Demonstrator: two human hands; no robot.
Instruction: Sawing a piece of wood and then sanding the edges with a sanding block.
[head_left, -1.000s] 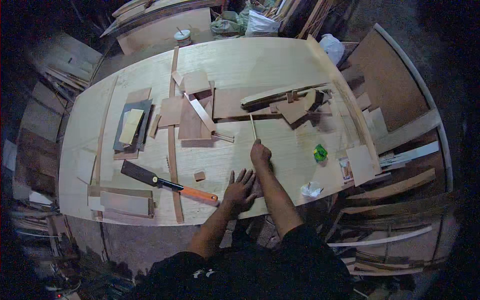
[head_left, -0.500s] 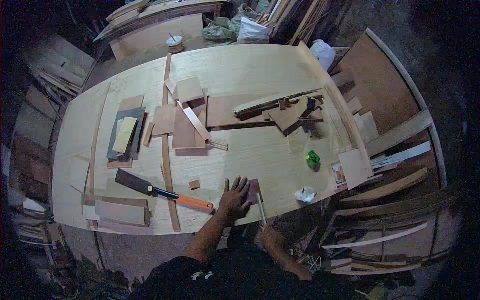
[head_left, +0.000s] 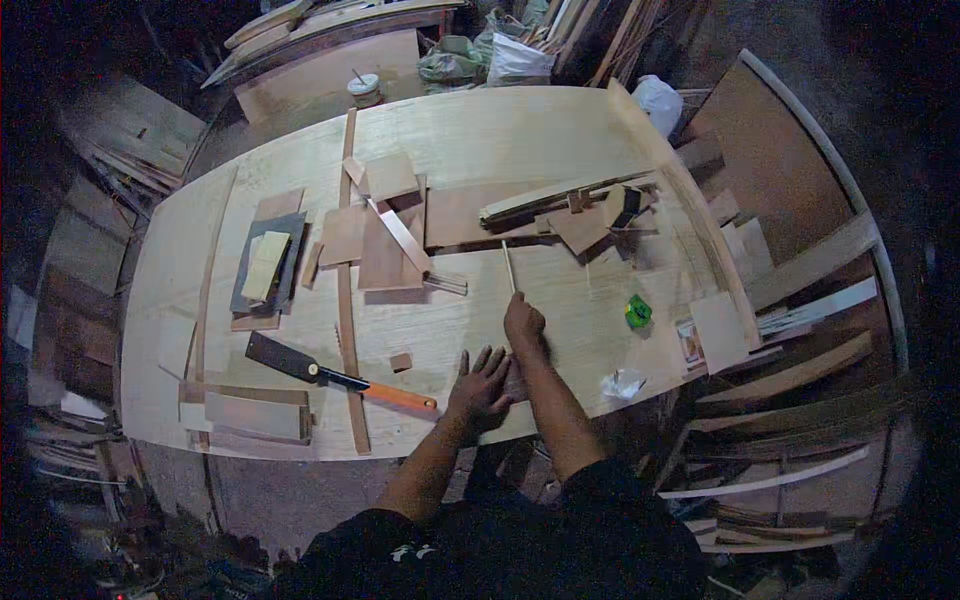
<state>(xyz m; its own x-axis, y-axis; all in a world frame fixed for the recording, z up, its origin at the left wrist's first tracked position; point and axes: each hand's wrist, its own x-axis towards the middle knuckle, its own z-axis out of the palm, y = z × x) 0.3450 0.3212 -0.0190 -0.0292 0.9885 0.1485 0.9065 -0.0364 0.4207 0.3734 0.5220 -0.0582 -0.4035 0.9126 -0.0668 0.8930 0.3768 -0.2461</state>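
Note:
My left hand (head_left: 482,385) lies flat with its fingers spread, pressing a small dark wooden piece (head_left: 515,384) at the near edge of the large pale wooden panel. Part of that piece is hidden beneath my fingers and right forearm. My right hand (head_left: 525,325) is closed around a long, thin, light-coloured tool (head_left: 508,265) that looks like a file. Its far end points away from me across the panel. To the left rests a handsaw (head_left: 340,378) with a dark blade and orange handle, and a small brown wood block (head_left: 401,362) lies beyond its handle.
Wooden offcuts (head_left: 390,265) and stacked strips (head_left: 560,200) lie toward the panel's far side. A green tape measure (head_left: 638,313) and crumpled clear plastic (head_left: 623,383) are on the right. Left are a sanding stack (head_left: 265,265) and boards (head_left: 255,415). A white bucket (head_left: 364,90) stands behind.
My right hand has moved forward with the thin tool, from below the near edge to over the panel. My left hand stays on the wooden piece. The whole view has shifted slightly.

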